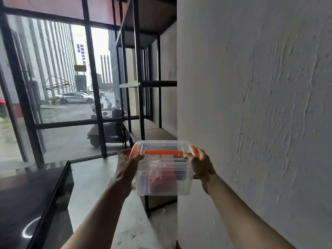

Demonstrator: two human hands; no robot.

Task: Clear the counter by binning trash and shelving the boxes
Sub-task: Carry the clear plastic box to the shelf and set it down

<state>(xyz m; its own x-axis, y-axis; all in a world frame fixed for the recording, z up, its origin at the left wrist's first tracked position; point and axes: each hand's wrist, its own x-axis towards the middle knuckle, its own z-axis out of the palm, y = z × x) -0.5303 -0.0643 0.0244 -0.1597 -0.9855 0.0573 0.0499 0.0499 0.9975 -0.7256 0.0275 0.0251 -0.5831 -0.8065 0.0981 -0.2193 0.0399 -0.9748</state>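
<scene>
I hold a clear plastic box with an orange handle and orange side clips in front of me, off any surface. Red and dark items show blurred through its walls. My left hand grips its left end and my right hand grips its right end. Just beyond the box stands a black metal shelving unit with brown boards; its low shelf lies right behind the box's top edge.
A thick white textured pillar fills the right side, close to my right arm. A dark glossy counter sits at lower left. Grey floor runs between them. A large black-framed window shows a street with scooters and cars.
</scene>
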